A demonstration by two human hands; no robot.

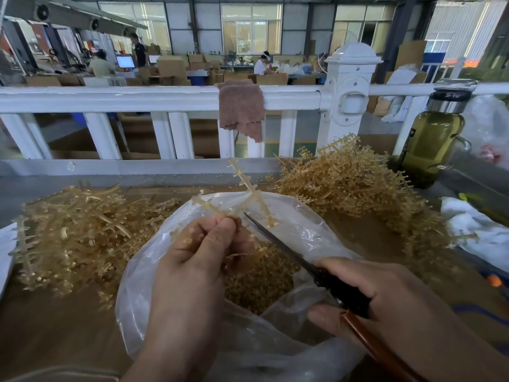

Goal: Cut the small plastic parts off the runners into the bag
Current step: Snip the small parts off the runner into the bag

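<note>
My left hand (198, 249) pinches a translucent amber runner (248, 188) and holds it upright over the open clear plastic bag (292, 213). My right hand (385, 304) grips scissors (292, 252) with dark and red-brown handles; the closed blades point up-left, their tip just below the runner's lower branch. Several small amber cut parts (261, 282) lie in the bag's bottom. A heap of runners still carrying parts (347, 180) sits to the right. Another heap of amber runners (77, 238) lies to the left.
A white railing (137, 97) runs across behind the brown work surface, with a pink-brown cloth (241, 108) draped over it. A glass bottle of yellow liquid (432, 139) stands at the right. White plastic sheeting (473, 230) lies at the right edge. People work far behind.
</note>
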